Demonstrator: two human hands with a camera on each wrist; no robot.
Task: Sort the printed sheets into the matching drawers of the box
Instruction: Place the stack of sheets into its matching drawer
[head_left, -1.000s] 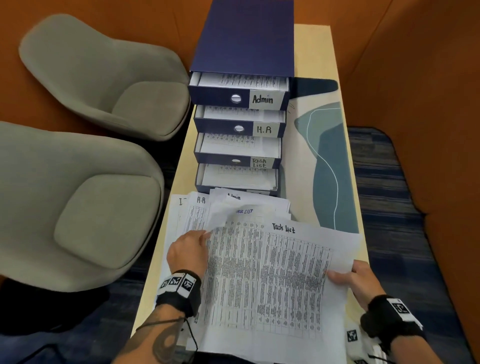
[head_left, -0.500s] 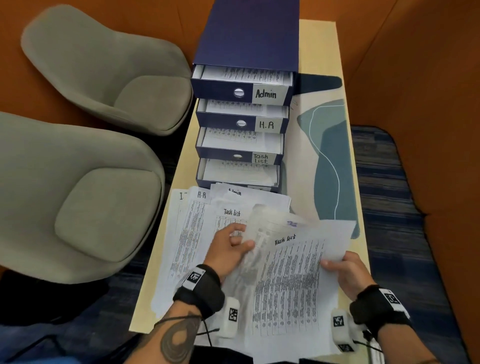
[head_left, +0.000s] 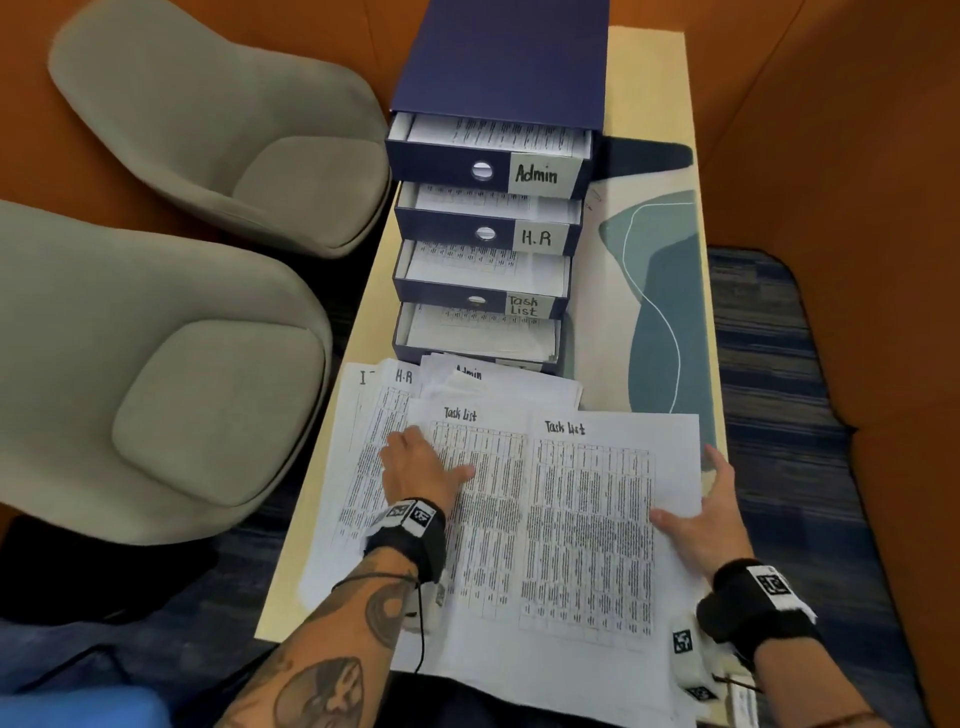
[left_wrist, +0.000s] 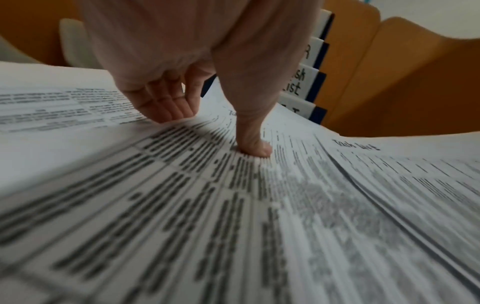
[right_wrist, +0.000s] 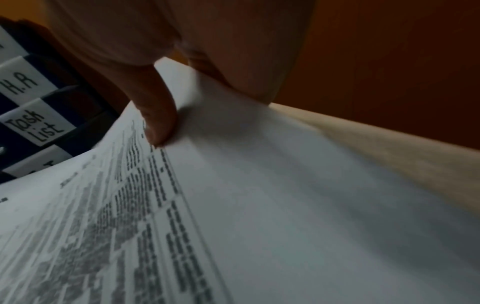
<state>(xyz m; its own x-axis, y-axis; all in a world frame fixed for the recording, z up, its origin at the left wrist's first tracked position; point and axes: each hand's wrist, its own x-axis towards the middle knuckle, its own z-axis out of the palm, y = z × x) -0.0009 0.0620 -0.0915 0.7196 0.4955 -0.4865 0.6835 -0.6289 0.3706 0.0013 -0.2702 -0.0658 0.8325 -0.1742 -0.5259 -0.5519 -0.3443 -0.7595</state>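
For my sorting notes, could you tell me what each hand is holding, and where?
The right hand pinches the right-hand Task List sheet at its right edge. The left hand only presses on the other Task List sheet.

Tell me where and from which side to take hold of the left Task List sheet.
Take the left Task List sheet by its left long edge, from the left: the left hand already rests there, fingers at that edge. Its right side is overlapped by the other Task List sheet.
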